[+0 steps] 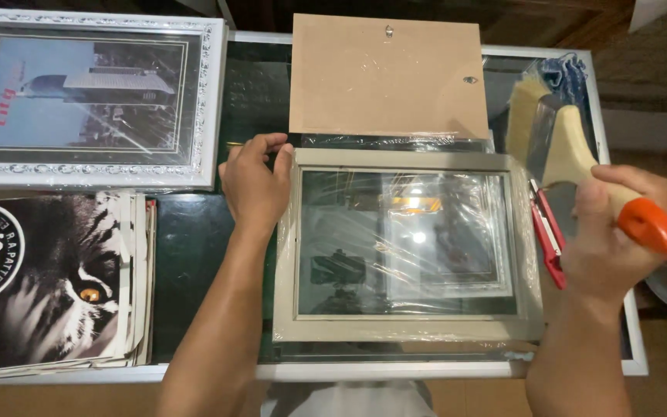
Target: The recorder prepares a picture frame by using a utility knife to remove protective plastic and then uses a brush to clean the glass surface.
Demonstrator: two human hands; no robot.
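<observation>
Both forearms rise from the bottom edge. At centre, my left hand (255,184) presses the wrapped frame's (407,245) upper-left corner, steadying it flat on the desk (187,262). At right, my right hand (607,235) is clenched around the brush (580,154), bristles raised clear of the frame.

We see a dark glass-topped table with a white rim (194,255) — on it a plastic-wrapped grey picture frame (407,328), a brown backing board (386,77) beyond, and a red utility knife (547,235) at right.
</observation>
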